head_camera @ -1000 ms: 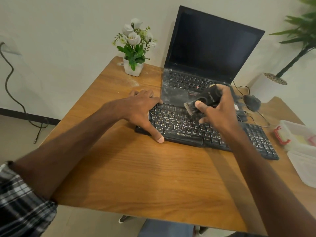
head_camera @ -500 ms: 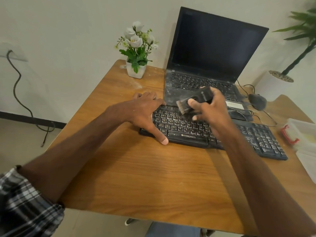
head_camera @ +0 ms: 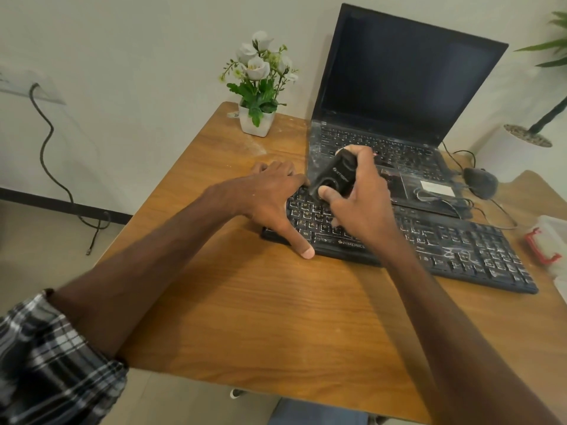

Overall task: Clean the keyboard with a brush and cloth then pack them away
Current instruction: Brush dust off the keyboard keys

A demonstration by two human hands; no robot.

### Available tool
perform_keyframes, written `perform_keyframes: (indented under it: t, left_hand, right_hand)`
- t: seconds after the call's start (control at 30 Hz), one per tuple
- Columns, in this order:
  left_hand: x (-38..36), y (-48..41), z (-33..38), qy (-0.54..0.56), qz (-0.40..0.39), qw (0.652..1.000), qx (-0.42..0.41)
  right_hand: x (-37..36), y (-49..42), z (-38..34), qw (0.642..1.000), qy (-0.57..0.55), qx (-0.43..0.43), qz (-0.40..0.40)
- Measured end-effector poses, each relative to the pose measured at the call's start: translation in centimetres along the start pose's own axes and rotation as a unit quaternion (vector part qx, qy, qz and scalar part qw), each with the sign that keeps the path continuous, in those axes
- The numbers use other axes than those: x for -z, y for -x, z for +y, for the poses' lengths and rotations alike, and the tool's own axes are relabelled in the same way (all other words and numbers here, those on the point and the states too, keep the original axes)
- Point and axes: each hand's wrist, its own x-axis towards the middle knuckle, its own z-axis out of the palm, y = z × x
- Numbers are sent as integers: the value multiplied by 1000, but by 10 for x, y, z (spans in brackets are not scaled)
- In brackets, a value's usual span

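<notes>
One keyboard (head_camera: 445,240), black and streaked with pale dust, lies across the worktop (head_camera: 276,302) just in front of the laptop (head_camera: 399,87). One brush (head_camera: 336,176), a stubby black block, is tilted over the keyboard's left part, its lower end down at the top rows of keys; the bristles cannot be made out.

Two hands are in view. The right hand (head_camera: 362,204) grips the brush: its fingers (head_camera: 365,154) curl round the top and far side, and the thumb presses the near face. The forearm reaches in from the lower right, crossing the keyboard's middle. The left hand (head_camera: 270,194) lies flat on the keyboard's left end, palm down, fingers straight and together past the back edge, thumb stretched wide toward the front edge. Its forearm comes in from the lower left, with a rolled plaid sleeve (head_camera: 46,363).

Further out there is one mouse (head_camera: 480,182) right of the laptop, one flower pot (head_camera: 256,121) at the far left corner, and one clear box (head_camera: 549,228) with a red clasp at the right edge.
</notes>
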Motion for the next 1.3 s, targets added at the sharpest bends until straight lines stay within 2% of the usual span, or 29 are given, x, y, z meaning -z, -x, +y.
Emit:
perform_keyframes:
  t: [0.07,0.13,0.33,0.5,0.8,1.0,1.13,1.2,1.3]
  left_hand:
    - [0,0,0,-3,6,1000,-8]
    - [0,1,-1,-6,8,1000,-14]
    - [3,0,-11,-8,-12,1000,-10]
    - [-4,18,-34,44,9,999,9]
    - [-17,23,-37,114,56,992,15]
    - [-19,21,-33,113,64,991,12]
    - [-18,23,-35,114,61,992,13]
    - [-19,24,-37,120,60,991,11]
    - [-18,22,-39,123,58,991,16]
  right_hand:
    - [11,-7,-1,992,-110,-67,-6]
    - [27,-9,5,983,-153,-105,8]
    - [42,2,20,997,-31,-65,8]
    - [37,2,16,998,48,-30,-2]
    - [14,12,-2,994,104,25,31]
    - [-25,7,-29,996,59,63,5]
    - [-18,-12,-37,987,-150,-49,-28]
    - [5,-15,-27,987,-144,-65,-11]
    - [36,-11,-8,998,-56,-41,2]
